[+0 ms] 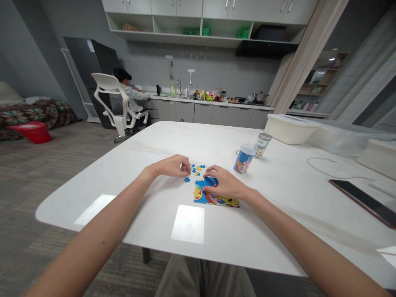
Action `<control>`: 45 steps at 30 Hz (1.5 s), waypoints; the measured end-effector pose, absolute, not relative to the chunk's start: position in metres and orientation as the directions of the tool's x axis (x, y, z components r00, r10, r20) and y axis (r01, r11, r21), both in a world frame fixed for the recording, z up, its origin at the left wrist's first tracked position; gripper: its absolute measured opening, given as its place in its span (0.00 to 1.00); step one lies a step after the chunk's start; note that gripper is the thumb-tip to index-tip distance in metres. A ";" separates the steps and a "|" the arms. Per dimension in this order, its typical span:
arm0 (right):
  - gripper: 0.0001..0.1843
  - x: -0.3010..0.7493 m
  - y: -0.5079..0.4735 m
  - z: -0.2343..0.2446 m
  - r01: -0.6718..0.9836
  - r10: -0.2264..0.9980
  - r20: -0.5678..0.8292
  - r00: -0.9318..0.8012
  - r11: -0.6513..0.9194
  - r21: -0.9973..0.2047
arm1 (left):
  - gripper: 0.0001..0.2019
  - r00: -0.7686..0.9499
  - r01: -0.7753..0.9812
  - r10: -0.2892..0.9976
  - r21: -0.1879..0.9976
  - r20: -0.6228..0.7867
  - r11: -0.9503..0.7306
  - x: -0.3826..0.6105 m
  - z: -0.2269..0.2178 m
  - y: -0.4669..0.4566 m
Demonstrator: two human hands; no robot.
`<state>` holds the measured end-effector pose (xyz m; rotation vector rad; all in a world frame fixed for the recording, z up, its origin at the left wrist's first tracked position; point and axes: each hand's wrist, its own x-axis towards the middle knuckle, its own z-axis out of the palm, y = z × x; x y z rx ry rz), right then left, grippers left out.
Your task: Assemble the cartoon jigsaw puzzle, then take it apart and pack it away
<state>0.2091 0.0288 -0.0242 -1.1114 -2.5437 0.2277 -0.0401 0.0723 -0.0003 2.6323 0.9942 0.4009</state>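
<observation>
A partly assembled cartoon jigsaw puzzle [214, 196] lies flat on the white table [188, 140], with a ragged blue edge at its far side. My right hand [224, 183] rests on that blue edge, fingers spread and holding no distinct piece. Several small blue and yellow loose pieces [196, 169] are scattered just beyond the puzzle. My left hand [169, 166] is curled, its fingertips at the left of those pieces. Whether those fingertips pinch a piece is hidden. A single blue piece [187, 179] lies just below them.
A cartoon-printed glass mug [244, 159] and a printed can [262, 145] stand beyond my right hand. Further right are a cream plastic tub [289, 128], a cable [328, 169] and a phone [366, 202]. A seated person [126, 95] works at a distant counter.
</observation>
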 end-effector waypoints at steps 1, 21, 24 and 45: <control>0.25 0.209 0.028 -0.024 0.659 0.725 0.232 -0.649 0.688 -0.304 | 0.07 0.729 0.582 0.669 0.384 0.145 -0.717 -0.039 0.000 0.072; 0.26 0.209 0.025 -0.021 0.570 0.697 0.159 -0.699 0.677 -0.465 | 0.12 0.816 0.498 0.578 0.507 0.001 -0.704 -0.017 0.003 0.061; 0.25 0.209 0.025 -0.020 0.578 0.713 0.146 -0.686 0.656 -0.485 | 0.12 0.821 0.491 0.571 0.523 -0.010 -0.697 -0.016 0.001 0.062; 0.30 0.208 0.021 -0.013 0.595 0.748 0.090 -0.658 0.589 -0.546 | 0.08 0.803 0.479 0.596 0.605 -0.010 -0.636 -0.009 0.003 0.055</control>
